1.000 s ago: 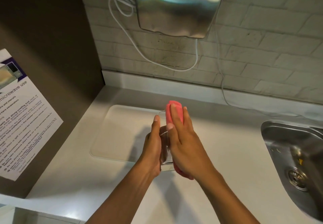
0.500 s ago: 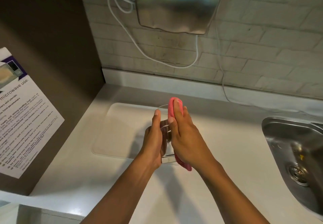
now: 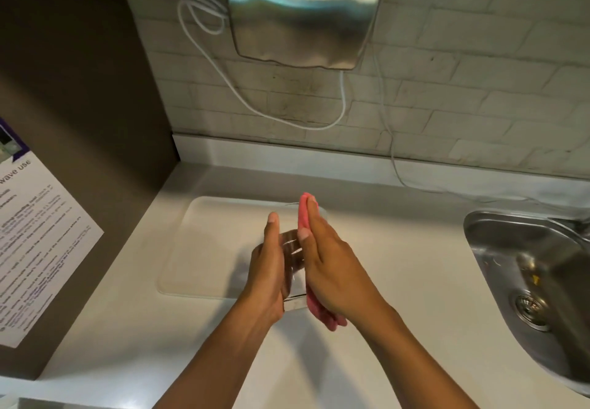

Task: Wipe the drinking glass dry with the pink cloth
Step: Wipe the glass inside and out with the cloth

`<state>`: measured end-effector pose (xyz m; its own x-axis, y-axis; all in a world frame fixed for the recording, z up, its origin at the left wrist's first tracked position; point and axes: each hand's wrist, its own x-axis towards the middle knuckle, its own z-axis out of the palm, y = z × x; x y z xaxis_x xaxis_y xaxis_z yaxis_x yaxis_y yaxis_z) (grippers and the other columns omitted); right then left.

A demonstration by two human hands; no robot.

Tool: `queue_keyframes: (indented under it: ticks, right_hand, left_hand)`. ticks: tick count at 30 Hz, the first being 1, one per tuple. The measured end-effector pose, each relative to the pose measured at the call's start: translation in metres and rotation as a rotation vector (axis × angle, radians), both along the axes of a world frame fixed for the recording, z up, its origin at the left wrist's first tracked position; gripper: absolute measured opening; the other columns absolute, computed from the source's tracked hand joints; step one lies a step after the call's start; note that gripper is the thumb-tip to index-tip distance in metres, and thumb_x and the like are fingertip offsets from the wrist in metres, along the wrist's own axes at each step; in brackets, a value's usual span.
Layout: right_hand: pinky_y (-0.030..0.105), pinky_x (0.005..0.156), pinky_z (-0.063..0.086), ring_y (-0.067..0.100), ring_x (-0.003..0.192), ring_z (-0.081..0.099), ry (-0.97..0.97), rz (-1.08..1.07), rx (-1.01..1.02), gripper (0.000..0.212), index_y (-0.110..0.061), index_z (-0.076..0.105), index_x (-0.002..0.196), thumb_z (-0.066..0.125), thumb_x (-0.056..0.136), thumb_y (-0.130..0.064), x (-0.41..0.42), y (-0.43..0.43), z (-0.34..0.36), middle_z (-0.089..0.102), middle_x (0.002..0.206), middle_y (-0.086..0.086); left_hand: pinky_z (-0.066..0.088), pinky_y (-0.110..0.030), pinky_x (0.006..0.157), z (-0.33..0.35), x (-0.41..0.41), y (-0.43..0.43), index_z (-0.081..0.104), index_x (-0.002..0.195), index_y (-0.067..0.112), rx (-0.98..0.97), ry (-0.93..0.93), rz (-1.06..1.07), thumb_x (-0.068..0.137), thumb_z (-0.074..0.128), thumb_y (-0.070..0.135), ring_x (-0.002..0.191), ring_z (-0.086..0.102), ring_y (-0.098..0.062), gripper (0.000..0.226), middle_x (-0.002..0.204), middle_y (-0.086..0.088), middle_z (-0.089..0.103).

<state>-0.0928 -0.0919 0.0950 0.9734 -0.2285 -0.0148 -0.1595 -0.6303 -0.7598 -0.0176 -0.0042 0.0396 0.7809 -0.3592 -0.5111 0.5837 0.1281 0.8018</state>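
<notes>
At the centre of the frame, slightly below the middle, the drinking glass (image 3: 292,268) is gripped by the left hand (image 3: 268,268), whose fingers are curled around its left side with the thumb stretched up along the wall. The glass is held on a tilt, its thick base toward the lower edge of the frame and its open rim toward the wall, and it is kept above the desk (image 3: 399,249) rather than set down. The pink cloth (image 3: 306,217) is pressed flat against the right side of the glass by the right hand (image 3: 332,268), whose fingers are laid straight and close together over it; one end of the cloth is seen past the fingertips near the rim, and the other end is seen below the heel of the palm. Under and to the left of the hands a pale translucent mat (image 3: 207,245) is laid on the white desk. At the right edge a steel sink (image 3: 536,274) with a round drain is set into the desk. At top centre a steel hand dryer (image 3: 303,16) is mounted on the brick wall, with white cables (image 3: 204,22) looped beside it. At the left edge a printed notice (image 3: 35,239) is fixed to a dark panel.
</notes>
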Motion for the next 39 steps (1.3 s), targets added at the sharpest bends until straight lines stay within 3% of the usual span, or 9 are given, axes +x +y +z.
queue_keyframes:
  ticks: [6,11,13,17,21,25,30,34,39]
  right_hand:
    - [0.017,0.09,0.042,0.028,0.133,0.057,0.062,0.114,-0.156,0.058,-0.062,-0.016,0.152,0.022,0.109,-0.048,-0.014,0.017,-0.008,-0.012,0.173,-0.006]
    - [0.032,0.127,0.023,0.012,0.158,0.016,-0.031,0.01,-0.042,0.058,-0.045,-0.006,0.161,0.021,0.11,-0.045,0.0,0.002,0.006,-0.004,0.172,-0.016]
    - [0.036,0.126,0.027,0.008,0.157,0.015,-0.049,0.011,0.027,0.059,-0.045,-0.007,0.161,0.023,0.11,-0.046,-0.004,0.001,0.005,-0.001,0.17,-0.023]
    - [0.034,0.106,0.051,0.032,0.145,0.045,0.077,0.131,-0.209,0.077,-0.055,-0.02,0.154,0.038,0.11,-0.031,-0.02,0.019,-0.008,-0.019,0.172,-0.006]
    - [0.023,0.106,0.04,0.031,0.142,0.047,0.009,0.088,-0.243,0.063,-0.05,-0.007,0.16,0.031,0.11,-0.038,-0.007,0.017,-0.006,-0.012,0.173,-0.003]
    - [0.03,0.125,0.026,0.011,0.155,0.024,-0.067,-0.029,-0.016,0.057,-0.046,-0.003,0.161,0.022,0.11,-0.047,0.008,0.0,0.004,0.006,0.172,-0.017]
    - [0.029,0.113,0.044,0.022,0.146,0.044,0.016,0.13,-0.164,0.07,-0.055,-0.02,0.154,0.031,0.109,-0.038,-0.021,0.018,-0.008,-0.015,0.172,-0.013]
    - [0.032,0.112,0.041,0.034,0.144,0.044,-0.011,0.075,-0.299,0.062,-0.047,-0.006,0.161,0.029,0.11,-0.037,-0.008,0.022,-0.004,-0.015,0.172,0.001]
    - [0.023,0.125,0.022,-0.001,0.155,0.014,-0.11,-0.059,-0.052,0.058,-0.043,-0.003,0.162,0.02,0.109,-0.046,0.002,0.009,0.012,0.002,0.171,-0.023]
  left_hand:
    - [0.061,-0.053,0.099,0.015,0.011,0.006,0.075,0.119,0.02,0.062,-0.017,0.06,0.093,0.042,0.081,0.101,0.08,-0.034,0.074,0.108,-0.014,0.084]
    - [0.065,-0.032,0.077,0.007,-0.008,0.0,0.079,0.106,0.029,0.013,-0.029,-0.007,0.094,0.039,0.081,0.093,0.082,-0.011,0.067,0.099,0.007,0.086]
    - [0.062,-0.027,0.066,0.009,-0.006,0.002,0.08,0.099,0.029,0.039,-0.055,-0.013,0.096,0.033,0.08,0.086,0.083,-0.01,0.069,0.089,0.01,0.086]
    - [0.066,-0.051,0.088,0.02,0.007,0.006,0.074,0.103,0.026,0.105,-0.022,0.07,0.094,0.036,0.082,0.096,0.079,-0.032,0.068,0.101,-0.011,0.083]
    - [0.065,-0.05,0.09,0.016,0.001,0.004,0.072,0.117,0.023,0.1,-0.04,0.066,0.089,0.044,0.084,0.1,0.079,-0.03,0.072,0.11,-0.01,0.081]
    - [0.063,-0.025,0.061,0.011,0.0,0.002,0.081,0.106,0.024,0.027,-0.062,-0.011,0.099,0.038,0.075,0.089,0.083,-0.015,0.067,0.101,0.0,0.087]
    - [0.066,-0.045,0.079,0.015,0.011,0.009,0.081,0.1,0.026,0.098,-0.1,0.077,0.096,0.034,0.08,0.082,0.083,-0.023,0.072,0.085,-0.001,0.086]
    - [0.063,-0.047,0.088,0.008,0.0,0.008,0.081,0.089,0.032,0.096,-0.098,0.055,0.082,0.045,0.091,0.089,0.081,-0.025,0.07,0.091,-0.002,0.085]
    - [0.064,-0.03,0.074,0.008,-0.004,0.006,0.086,0.102,0.031,-0.003,-0.108,-0.012,0.096,0.036,0.079,0.098,0.082,-0.016,0.069,0.107,-0.003,0.086]
